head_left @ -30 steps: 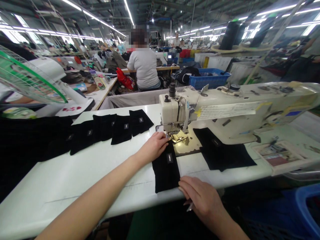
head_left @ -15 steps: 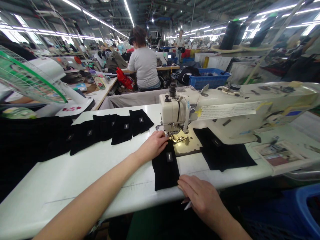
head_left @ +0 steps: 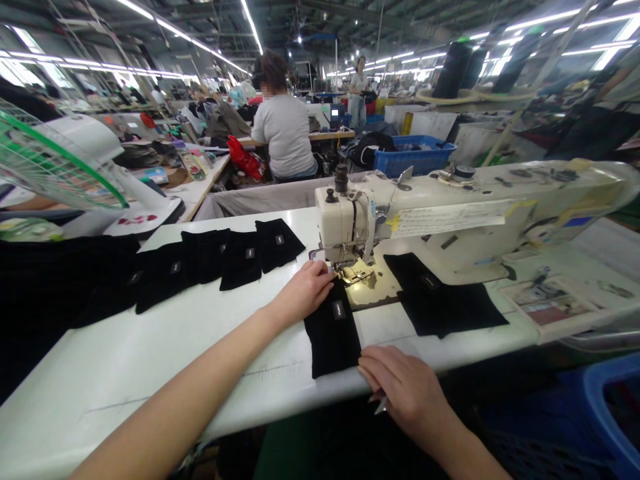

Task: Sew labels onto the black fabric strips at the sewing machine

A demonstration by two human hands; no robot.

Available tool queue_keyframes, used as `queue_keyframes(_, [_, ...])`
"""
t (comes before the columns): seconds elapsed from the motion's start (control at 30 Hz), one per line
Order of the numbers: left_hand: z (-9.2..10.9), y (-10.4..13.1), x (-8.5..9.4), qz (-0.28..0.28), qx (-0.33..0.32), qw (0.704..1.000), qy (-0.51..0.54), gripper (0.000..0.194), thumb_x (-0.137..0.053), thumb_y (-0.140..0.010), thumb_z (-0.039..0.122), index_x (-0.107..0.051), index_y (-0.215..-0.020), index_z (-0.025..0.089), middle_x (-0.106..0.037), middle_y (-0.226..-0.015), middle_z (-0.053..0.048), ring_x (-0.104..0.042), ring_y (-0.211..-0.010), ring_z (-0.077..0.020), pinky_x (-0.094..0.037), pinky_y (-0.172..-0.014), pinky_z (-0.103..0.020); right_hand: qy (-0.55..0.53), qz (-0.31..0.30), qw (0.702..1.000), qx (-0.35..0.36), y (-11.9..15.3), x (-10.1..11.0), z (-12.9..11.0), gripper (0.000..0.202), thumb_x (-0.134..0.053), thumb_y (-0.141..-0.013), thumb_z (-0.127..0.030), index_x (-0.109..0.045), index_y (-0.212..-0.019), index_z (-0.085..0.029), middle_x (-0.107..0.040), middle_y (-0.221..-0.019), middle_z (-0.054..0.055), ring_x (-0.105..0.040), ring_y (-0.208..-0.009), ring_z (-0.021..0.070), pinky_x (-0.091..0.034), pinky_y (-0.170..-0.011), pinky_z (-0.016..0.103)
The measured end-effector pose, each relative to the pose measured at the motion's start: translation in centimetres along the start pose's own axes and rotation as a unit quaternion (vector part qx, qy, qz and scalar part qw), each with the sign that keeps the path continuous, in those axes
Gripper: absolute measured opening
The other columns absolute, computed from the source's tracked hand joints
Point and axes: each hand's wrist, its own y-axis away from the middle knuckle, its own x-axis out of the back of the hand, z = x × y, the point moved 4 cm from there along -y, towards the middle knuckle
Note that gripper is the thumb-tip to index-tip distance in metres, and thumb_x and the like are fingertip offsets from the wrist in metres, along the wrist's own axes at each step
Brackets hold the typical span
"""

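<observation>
A black fabric piece (head_left: pixel 333 347) with a small label (head_left: pixel 339 309) lies at the front of the sewing machine (head_left: pixel 345 227), its far end by the presser foot (head_left: pixel 343 272). My left hand (head_left: pixel 311 288) is closed, its fingertips pinching the piece's far left edge close beside the foot. At the near right corner, my right hand (head_left: pixel 405 387) has its bent fingers on the same piece. A small pointed metal tool (head_left: pixel 382 405) sticks out from under that hand; the rest of it is hidden in the palm.
Several labelled black pieces (head_left: pixel 240 260) lie overlapping on the left of the white table (head_left: pixel 210 373). Another black piece (head_left: pixel 445 303) rests right of the needle area, near a parts tray (head_left: pixel 547 303). A fan (head_left: pixel 75 153) stands at left; a blue basket (head_left: pixel 595 400) is at lower right.
The view has shifted slightly to the right. The fabric's near end has swung slightly right relative to the table, and the metal tip under my right hand has tilted a little. My left hand stays by the foot.
</observation>
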Motion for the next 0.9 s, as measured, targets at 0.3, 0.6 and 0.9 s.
queue_keyframes(0.3, [3.4,1.7,1.1,0.006,0.003,1.0,0.018,0.025,-0.049,-0.097,0.017,-0.069,-0.11,0.011,-0.062,-0.113,-0.016,-0.058,-0.104,-0.0275,-0.056,-0.09,-0.045,0.001,-0.036,0.999,0.003,-0.2,0.3,-0.1,0.033,-0.036,-0.095,-0.003,-0.065,-0.103,-0.016,-0.07,-0.101,0.009,-0.064,-0.085,0.0203,-0.044,-0.061,0.03])
queue_keyframes(0.6, [10.5,7.0,2.1,-0.022,-0.127,0.989,0.066,0.026,-0.048,-0.1,0.021,-0.066,-0.116,0.013,-0.069,-0.111,-0.013,-0.062,-0.111,-0.0265,-0.058,-0.092,-0.039,-0.03,-0.051,0.998,-0.023,-0.4,0.2,0.2,0.027,-0.041,-0.095,-0.008,-0.064,-0.105,-0.017,-0.069,-0.101,0.008,-0.06,-0.084,0.0209,-0.039,-0.062,0.031])
queue_keyframes(0.9, [9.9,6.4,2.1,-0.015,-0.141,0.989,0.033,0.025,-0.048,-0.1,0.022,-0.066,-0.114,0.011,-0.069,-0.112,-0.013,-0.062,-0.112,-0.0275,-0.059,-0.094,-0.039,-0.024,-0.063,0.997,-0.032,-1.0,-0.2,0.9,0.026,-0.047,-0.089,-0.006,-0.064,-0.104,-0.018,-0.066,-0.099,0.006,-0.057,-0.084,0.0203,-0.038,-0.062,0.032])
